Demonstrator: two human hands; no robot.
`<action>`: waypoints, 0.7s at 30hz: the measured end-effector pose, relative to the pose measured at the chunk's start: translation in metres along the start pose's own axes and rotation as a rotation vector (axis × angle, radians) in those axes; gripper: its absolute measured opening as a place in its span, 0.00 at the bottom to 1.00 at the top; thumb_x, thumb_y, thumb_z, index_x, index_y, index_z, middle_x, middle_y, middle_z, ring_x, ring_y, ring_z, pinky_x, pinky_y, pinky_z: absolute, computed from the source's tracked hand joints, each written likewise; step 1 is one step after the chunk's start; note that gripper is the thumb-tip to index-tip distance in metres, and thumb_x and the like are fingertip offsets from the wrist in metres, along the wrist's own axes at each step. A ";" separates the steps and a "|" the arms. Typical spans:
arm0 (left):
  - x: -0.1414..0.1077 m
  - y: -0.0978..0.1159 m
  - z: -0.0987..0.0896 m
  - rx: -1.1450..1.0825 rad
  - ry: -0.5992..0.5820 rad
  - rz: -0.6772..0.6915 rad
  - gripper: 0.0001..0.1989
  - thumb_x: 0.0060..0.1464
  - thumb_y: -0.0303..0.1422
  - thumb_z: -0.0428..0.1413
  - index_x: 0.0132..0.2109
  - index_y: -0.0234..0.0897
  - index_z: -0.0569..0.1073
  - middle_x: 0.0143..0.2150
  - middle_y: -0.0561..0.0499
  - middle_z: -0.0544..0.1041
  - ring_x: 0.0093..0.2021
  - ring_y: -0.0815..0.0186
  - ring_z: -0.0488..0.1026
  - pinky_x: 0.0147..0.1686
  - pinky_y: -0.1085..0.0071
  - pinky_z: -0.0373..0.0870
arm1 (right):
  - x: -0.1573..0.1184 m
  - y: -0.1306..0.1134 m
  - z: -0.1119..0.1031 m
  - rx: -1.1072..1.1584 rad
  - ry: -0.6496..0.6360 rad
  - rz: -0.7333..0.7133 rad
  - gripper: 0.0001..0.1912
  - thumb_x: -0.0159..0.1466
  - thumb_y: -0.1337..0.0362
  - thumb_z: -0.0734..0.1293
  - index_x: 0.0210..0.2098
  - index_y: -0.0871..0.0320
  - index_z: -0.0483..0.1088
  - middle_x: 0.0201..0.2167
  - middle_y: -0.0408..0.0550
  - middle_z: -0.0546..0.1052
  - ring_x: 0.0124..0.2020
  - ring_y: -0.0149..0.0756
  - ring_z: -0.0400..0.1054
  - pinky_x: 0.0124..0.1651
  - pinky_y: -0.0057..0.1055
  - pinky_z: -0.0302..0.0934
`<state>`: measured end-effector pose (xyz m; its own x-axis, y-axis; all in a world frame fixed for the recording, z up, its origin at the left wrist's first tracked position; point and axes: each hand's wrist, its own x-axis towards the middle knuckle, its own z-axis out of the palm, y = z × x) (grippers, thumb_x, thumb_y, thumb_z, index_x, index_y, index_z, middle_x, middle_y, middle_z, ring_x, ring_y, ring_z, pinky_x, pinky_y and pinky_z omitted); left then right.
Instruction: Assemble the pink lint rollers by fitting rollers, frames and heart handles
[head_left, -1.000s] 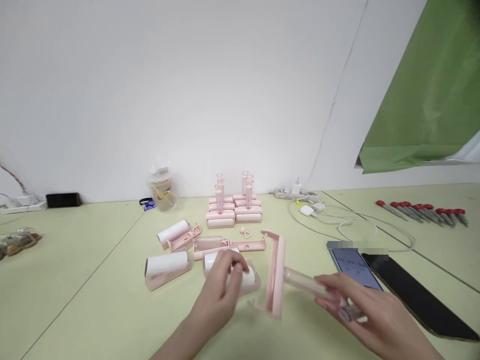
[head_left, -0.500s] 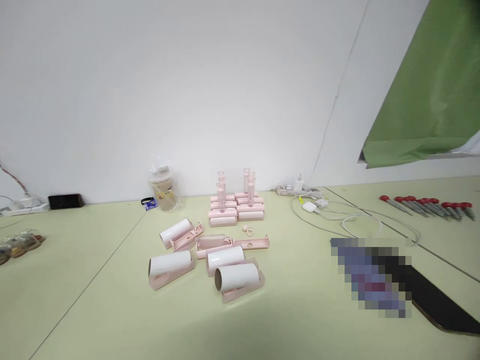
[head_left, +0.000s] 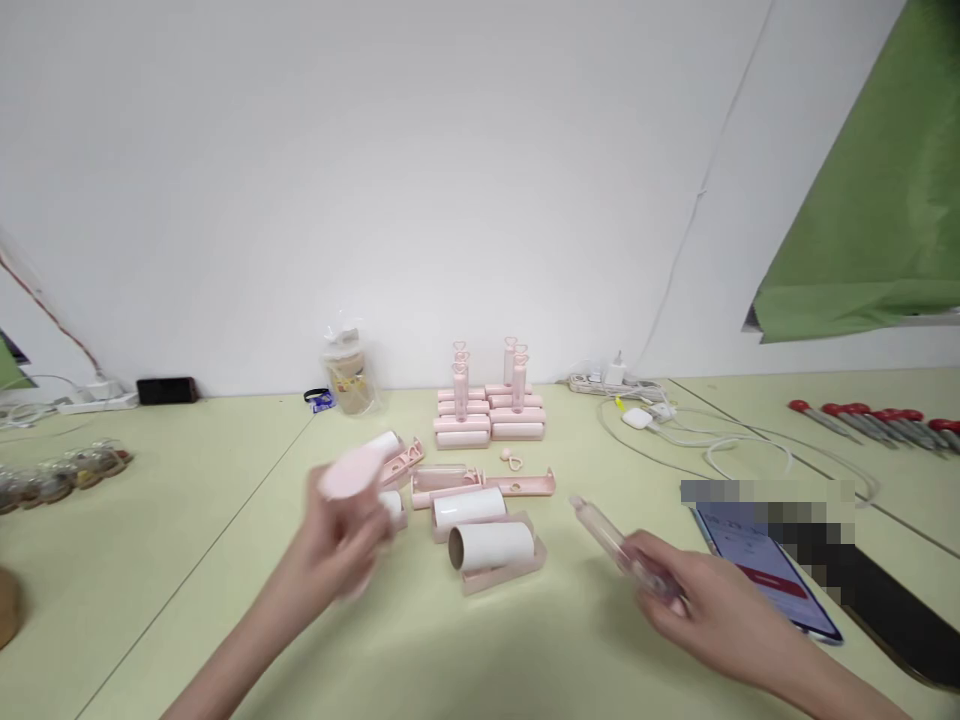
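Observation:
At the left, my left hand (head_left: 341,545) is closed around a pale pink piece (head_left: 354,473), blurred by motion, raised in front of the white rolls. My right hand (head_left: 679,595) grips a clear pink tube (head_left: 604,530) that points up and left, near the phone. Between the hands, a white roll (head_left: 495,546) lies on a pink cover, with another white roll (head_left: 469,508) just behind it. Farther back are an open pink holder (head_left: 517,485) and a small heart-shaped ring (head_left: 515,463). Assembled pink rollers (head_left: 463,432) stand in two groups near the wall.
A lit phone (head_left: 772,575) and a black flat object (head_left: 892,600) lie at the right. White cables (head_left: 720,440) and red-topped tools (head_left: 877,415) are behind them. A bagged cup (head_left: 351,380) stands by the wall; a dark phone (head_left: 166,390) lies farther left.
Both hands have come into view, the left with a pink piece and the right with a clear pink tube. The view has shifted slightly left.

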<state>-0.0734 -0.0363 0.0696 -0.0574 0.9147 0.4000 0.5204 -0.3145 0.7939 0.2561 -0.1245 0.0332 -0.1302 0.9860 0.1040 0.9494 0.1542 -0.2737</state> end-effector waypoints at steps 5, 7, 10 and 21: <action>0.065 0.030 0.061 0.580 -0.522 0.362 0.14 0.57 0.33 0.50 0.50 0.39 0.64 0.47 0.48 0.72 0.46 0.61 0.70 0.45 0.64 0.67 | 0.032 -0.021 0.003 0.151 -0.051 -0.031 0.16 0.61 0.60 0.58 0.48 0.50 0.57 0.27 0.40 0.75 0.25 0.38 0.69 0.28 0.30 0.57; 0.085 0.026 0.092 0.658 -0.607 0.370 0.13 0.57 0.34 0.52 0.48 0.36 0.67 0.46 0.46 0.72 0.46 0.60 0.70 0.45 0.59 0.67 | 0.032 -0.023 0.005 0.181 -0.042 -0.004 0.13 0.61 0.57 0.59 0.44 0.50 0.59 0.30 0.41 0.75 0.26 0.38 0.70 0.29 0.30 0.57; 0.100 0.010 0.115 0.731 -0.716 0.400 0.14 0.57 0.36 0.52 0.49 0.35 0.68 0.49 0.46 0.70 0.44 0.62 0.70 0.43 0.58 0.69 | 0.028 -0.021 0.004 0.190 -0.021 -0.014 0.11 0.60 0.55 0.61 0.40 0.49 0.66 0.33 0.42 0.77 0.29 0.38 0.71 0.31 0.29 0.59; 0.003 0.065 0.068 0.475 -0.847 0.871 0.27 0.47 0.45 0.58 0.52 0.38 0.64 0.45 0.47 0.73 0.46 0.59 0.69 0.46 0.67 0.64 | 0.000 -0.037 0.002 0.146 0.046 -0.152 0.11 0.54 0.58 0.68 0.28 0.52 0.60 0.20 0.36 0.73 0.20 0.34 0.69 0.23 0.25 0.53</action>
<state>0.0181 -0.0365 0.0911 0.9100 0.3870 0.1485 0.3730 -0.9208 0.1139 0.2206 -0.1306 0.0411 -0.2524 0.9472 0.1978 0.8677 0.3120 -0.3870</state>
